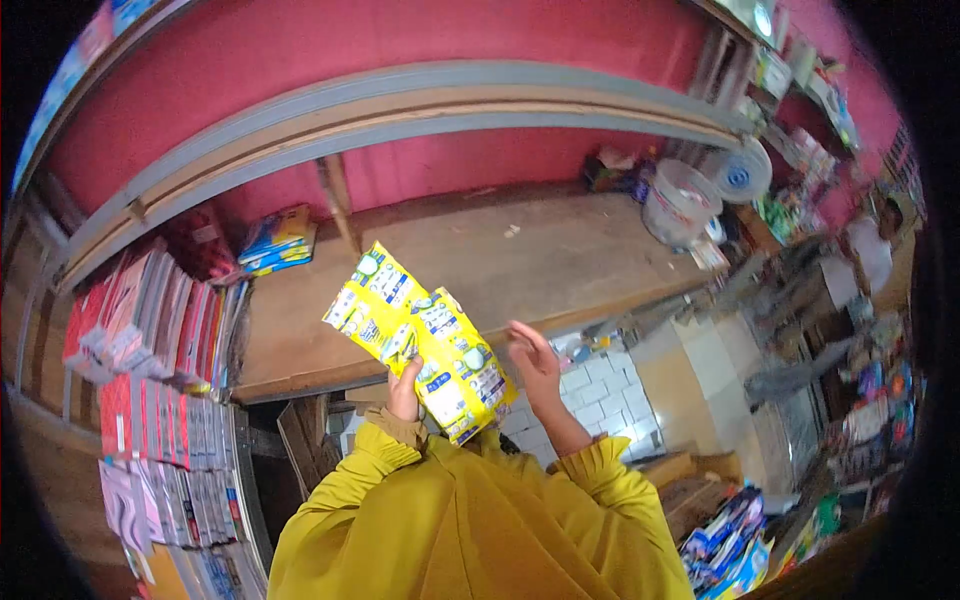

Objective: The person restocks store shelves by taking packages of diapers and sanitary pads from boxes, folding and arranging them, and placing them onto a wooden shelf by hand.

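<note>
A loose mustard-yellow garment with gathered cuffs (460, 520) is worn by the person and is seen at the bottom of the view. Bright yellow plastic packets printed in blue, white and green (462, 368) are held up in front of the chest, over the near edge of the shelf. They are overlapped and tilted, with one reaching farther to the upper left. Their lower left side is gripped by the left hand (404, 392), whose thumb is laid against the front; how its other fingers are set cannot be told, as they are hidden. The right hand (532, 355) is raised just beside the packets, apart from them, its fingers loosely extended and somewhat blurred.

At the lower right, colourful plastic packs (722, 540) are piled near a brown cardboard box (695, 495). On the left, red, white and grey book-like stacks (165, 325) are ranged in tiers. Beyond the packets, a broad brown wooden shelf (480, 255) is spread, on which flat blue-and-yellow packs (278, 240) are laid at the left and a translucent plastic tub (680, 205) is stood at the right. Behind, a grey-edged long beam (400, 112) is set before a deep pink wall (450, 40).
</note>
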{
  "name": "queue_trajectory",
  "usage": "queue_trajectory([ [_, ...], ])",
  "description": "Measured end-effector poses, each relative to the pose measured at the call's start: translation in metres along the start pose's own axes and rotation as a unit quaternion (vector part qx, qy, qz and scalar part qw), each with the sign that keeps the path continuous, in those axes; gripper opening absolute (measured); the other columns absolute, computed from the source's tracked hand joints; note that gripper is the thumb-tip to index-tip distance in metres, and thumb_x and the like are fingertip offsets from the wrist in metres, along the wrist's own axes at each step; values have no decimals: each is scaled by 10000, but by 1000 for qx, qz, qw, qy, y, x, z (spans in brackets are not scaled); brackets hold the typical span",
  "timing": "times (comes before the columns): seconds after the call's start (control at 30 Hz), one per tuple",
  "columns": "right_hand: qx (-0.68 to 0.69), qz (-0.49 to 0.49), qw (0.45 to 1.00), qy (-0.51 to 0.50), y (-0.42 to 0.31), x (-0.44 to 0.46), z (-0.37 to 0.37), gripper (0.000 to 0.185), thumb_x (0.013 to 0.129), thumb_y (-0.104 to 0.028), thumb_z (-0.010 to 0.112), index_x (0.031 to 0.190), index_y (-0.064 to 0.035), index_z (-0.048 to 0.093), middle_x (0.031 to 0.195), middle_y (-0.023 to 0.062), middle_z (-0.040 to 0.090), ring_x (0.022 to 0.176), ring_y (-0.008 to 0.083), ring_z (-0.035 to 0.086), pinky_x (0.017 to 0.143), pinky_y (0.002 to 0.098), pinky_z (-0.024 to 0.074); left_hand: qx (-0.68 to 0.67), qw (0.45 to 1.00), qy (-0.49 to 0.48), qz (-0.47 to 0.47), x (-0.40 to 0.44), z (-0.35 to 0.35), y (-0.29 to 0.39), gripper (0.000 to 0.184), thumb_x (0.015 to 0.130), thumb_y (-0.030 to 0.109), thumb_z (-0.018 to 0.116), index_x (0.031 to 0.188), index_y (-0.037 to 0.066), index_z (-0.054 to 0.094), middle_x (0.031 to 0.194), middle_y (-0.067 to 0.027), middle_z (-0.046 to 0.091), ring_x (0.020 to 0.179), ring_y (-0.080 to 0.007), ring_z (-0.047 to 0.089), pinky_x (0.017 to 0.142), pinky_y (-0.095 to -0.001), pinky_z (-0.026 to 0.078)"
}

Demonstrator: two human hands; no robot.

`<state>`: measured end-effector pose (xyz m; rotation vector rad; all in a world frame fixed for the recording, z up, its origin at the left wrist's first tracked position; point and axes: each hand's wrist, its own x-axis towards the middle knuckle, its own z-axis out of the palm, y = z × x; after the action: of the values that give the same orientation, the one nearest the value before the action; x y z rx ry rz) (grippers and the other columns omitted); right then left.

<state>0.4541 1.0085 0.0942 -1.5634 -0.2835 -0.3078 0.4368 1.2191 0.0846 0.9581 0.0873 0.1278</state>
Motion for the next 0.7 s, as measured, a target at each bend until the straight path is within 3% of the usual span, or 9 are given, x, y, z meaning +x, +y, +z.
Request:
queue_trajectory([
  [0.1,130,330,935,-12,20,-30,-5,450,923,-303,532,1294,-61,454,1194,48,555,1102,171,515,920,349,413,62,997,11,49,-2,-7,3,382,880,117,529,1227,-31,475,1185,-90,554,1046,-188,528,905,-306,409],
  [0.2,265,436,855,-97,40,-54,4,510,878,-402,595,1290,-134,459,1222,5,509,1159,170,448,878,415,426,34,999,19,24,-11,-9,7,366,881,118,529,1213,-31,488,1172,-87,563,1036,-183,532,900,-303,410],
  [0.3,223,444,867,-41,36,-59,10,521,878,-417,592,1295,-139,450,1249,9,487,1168,183,430,869,433,429,52,998,38,-5,-18,-9,5,360,880,133,541,1197,-34,500,1164,-90,571,1031,-177,534,894,-299,406],
  [0.4,257,499,823,-88,37,-73,5,534,873,-409,601,1305,-142,437,1258,19,475,1150,197,441,871,442,433,65,997,39,19,-14,-12,-8,355,876,139,551,1181,-38,510,1157,-98,573,1042,-194,527,911,-308,389],
  [0.53,224,377,899,8,29,-80,10,476,896,-294,595,1302,-109,430,1248,65,480,1142,198,473,831,425,511,145,986,29,71,-8,-15,-18,346,875,141,546,1174,-31,524,1169,-101,570,1052,-206,524,920,-323,387],
  [0.57,227,361,904,19,23,-81,12,369,883,-173,616,1212,-70,484,1163,80,544,1063,185,539,820,392,532,168,982,30,83,-4,-17,-21,345,874,142,545,1174,-28,528,1173,-101,570,1053,-207,524,919,-327,389],
  [0.67,203,377,902,-63,39,-87,6,339,859,-88,628,1163,-42,485,1098,63,584,1050,182,549,820,378,531,181,980,-31,79,4,-28,-33,363,872,145,542,1197,-16,516,1192,-103,563,1066,-202,523,917,-336,396],
  [0.7,203,366,907,-48,35,-84,4,303,831,-12,629,1106,-40,505,1049,59,611,994,183,582,822,327,525,213,971,-57,93,7,-32,-34,383,868,143,537,1219,-6,499,1203,-100,558,1077,-207,525,918,-342,400],
])
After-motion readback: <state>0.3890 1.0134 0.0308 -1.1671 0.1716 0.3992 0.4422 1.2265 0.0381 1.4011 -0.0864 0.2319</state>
